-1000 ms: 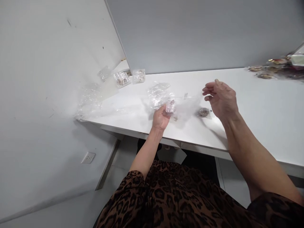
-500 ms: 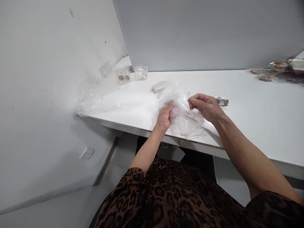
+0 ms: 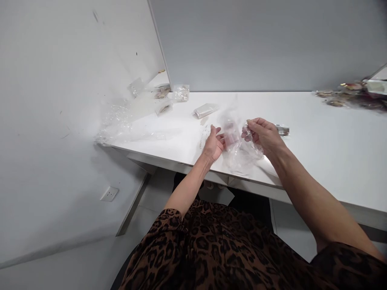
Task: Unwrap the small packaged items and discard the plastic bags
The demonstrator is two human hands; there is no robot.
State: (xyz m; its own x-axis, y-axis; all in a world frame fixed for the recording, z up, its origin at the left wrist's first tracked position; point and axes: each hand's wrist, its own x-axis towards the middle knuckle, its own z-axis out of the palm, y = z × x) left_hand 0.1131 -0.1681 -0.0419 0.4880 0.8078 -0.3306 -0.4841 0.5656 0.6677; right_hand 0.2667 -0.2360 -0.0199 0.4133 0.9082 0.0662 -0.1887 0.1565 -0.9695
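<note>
Crumpled clear plastic wrap hangs over the white table between my two hands. Fingers of my right hand are closed on the upper right part of that wrap. My left hand is open, its thumb and fingers apart, at the left edge of the wrap. A blurred pinkish piece shows in the plastic beside my left fingertips; its kind is unclear. Behind my right hand lies a small clear packet with something dark in it.
A flat wrapped packet lies beyond my left hand. Small clear packets and loose plastic film are at the back left by the wall. Several packets are piled at the far right. The white table ends in front of my body.
My left hand has let go of the plastic and opened. My right hand now has the wrap in its fingers, drawn to the right. Another small packet now lies at the back left.
</note>
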